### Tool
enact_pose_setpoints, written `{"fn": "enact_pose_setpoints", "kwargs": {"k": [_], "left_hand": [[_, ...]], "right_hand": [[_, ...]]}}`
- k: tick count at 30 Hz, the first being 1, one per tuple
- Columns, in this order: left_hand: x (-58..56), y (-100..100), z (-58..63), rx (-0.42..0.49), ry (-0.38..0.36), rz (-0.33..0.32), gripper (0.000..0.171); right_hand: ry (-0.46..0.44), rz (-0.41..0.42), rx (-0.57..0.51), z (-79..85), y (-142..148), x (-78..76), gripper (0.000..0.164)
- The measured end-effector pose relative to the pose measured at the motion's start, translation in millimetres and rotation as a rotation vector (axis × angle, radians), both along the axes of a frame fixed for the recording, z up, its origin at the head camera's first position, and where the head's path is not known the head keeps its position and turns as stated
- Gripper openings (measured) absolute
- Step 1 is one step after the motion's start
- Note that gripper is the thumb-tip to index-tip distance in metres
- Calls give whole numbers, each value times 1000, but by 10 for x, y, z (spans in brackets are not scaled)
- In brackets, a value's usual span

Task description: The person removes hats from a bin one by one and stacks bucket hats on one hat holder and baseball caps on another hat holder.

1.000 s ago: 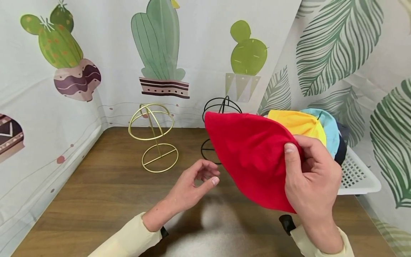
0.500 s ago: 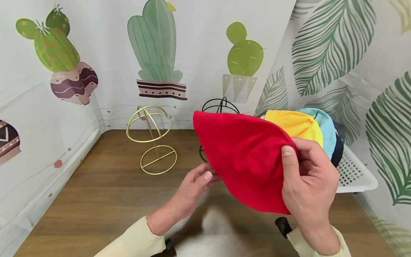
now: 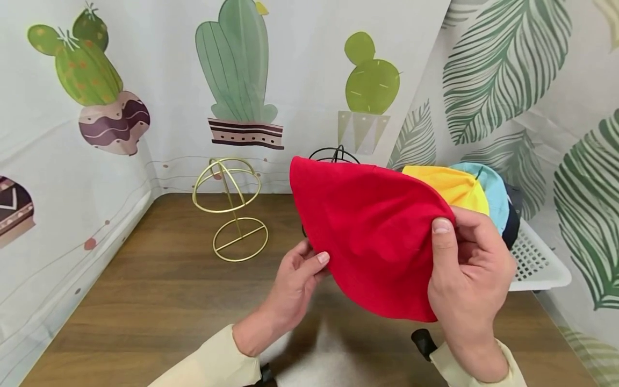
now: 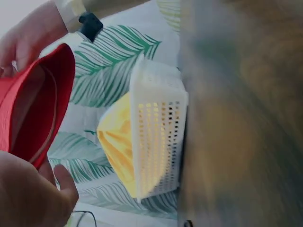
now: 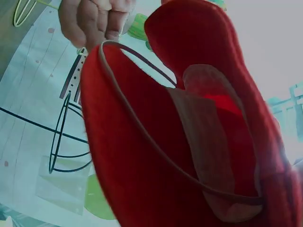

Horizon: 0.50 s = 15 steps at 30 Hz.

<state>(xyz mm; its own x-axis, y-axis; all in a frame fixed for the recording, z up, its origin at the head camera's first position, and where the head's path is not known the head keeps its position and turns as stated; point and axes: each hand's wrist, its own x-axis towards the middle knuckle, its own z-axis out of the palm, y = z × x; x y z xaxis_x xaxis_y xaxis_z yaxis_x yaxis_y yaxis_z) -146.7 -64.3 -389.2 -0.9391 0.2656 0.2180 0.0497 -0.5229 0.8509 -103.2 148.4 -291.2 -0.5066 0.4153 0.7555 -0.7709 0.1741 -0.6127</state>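
A red bucket hat (image 3: 367, 231) is held up above the table, its crown to the right and brim to the left. My right hand (image 3: 471, 290) pinches the crown between thumb and fingers. At the lower left of the brim, my left hand (image 3: 292, 290) grips the edge, thumb in front and the other fingers partly hidden behind. The hat's hollow inside (image 5: 137, 142) shows in the right wrist view, with a thin elastic cord (image 5: 156, 146) across the opening. Behind the hat, a black wire hat stand (image 5: 71, 170) is mostly covered in the head view.
A gold wire hat stand (image 3: 240, 239) stands at the back left of the wooden table (image 3: 159, 301). At the right, a white perforated basket (image 3: 546, 277) holds a yellow hat (image 3: 445, 185), a light blue hat (image 3: 498, 199) and dark ones. Printed curtains hang behind.
My left hand has moved to the brim and now grips it, having been apart from the hat one second ago. The hat has shifted slightly left and hides more of the black stand.
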Motion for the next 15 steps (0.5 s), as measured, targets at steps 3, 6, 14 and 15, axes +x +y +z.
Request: {"fn": "enact_pose_setpoints", "kwargs": {"k": [3,6,14,15], "left_hand": [[22,34,57,18,-11,62,22],[24,65,97,42,16,127,16],[46,102,224,99,178,273,22],[45,99,238,99,193,288,23]], "right_hand": [[-5,33,-59,0,14,-18,21],[-15,49,-112,-11,25,-28,22],[7,55,-159,-14,27,-43,21],[4,59,-161,-15,28,-49,21]]}}
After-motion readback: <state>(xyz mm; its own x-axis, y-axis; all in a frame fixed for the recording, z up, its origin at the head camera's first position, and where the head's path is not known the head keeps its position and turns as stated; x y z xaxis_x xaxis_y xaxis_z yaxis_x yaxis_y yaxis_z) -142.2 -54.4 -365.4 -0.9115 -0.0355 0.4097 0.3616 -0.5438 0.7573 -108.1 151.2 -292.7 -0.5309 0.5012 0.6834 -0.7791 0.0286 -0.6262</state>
